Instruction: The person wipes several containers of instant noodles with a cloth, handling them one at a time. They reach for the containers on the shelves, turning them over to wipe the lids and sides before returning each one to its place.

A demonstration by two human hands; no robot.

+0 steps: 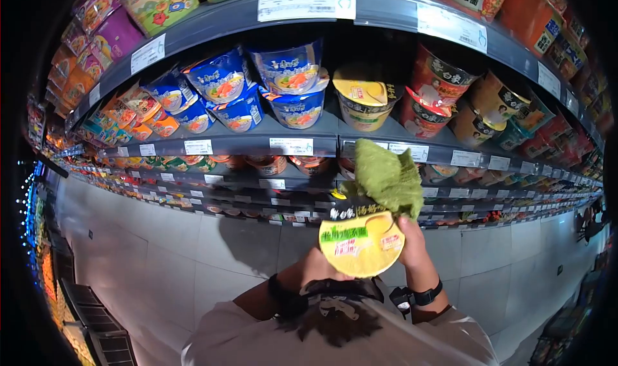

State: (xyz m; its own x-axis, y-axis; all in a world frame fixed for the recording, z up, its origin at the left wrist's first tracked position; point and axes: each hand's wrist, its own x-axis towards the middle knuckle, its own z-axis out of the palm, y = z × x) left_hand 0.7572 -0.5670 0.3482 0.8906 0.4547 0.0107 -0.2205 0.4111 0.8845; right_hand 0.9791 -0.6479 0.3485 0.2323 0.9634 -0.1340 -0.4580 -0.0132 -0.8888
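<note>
A noodle cup with a yellow lid [362, 253] and a black side is held in front of my chest, its lid tilted toward me. My left hand [320, 265] is wrapped round the cup's left side. At its right side, my right hand [412, 240] holds a crumpled green cloth [389, 178], which lies against the cup's upper right edge. The cup and cloth hide part of the fingers. A similar yellow-lidded cup [364, 99] stands on the shelf ahead, above the cloth.
Blue noodle cups [290, 86] are stacked left of the shelved yellow cup, red cups [438, 86] right of it. The shelf edge [244, 146] carries price labels. Lower shelves run below, above a tiled floor [225, 244]. Dark crates [106, 327] stand at the lower left.
</note>
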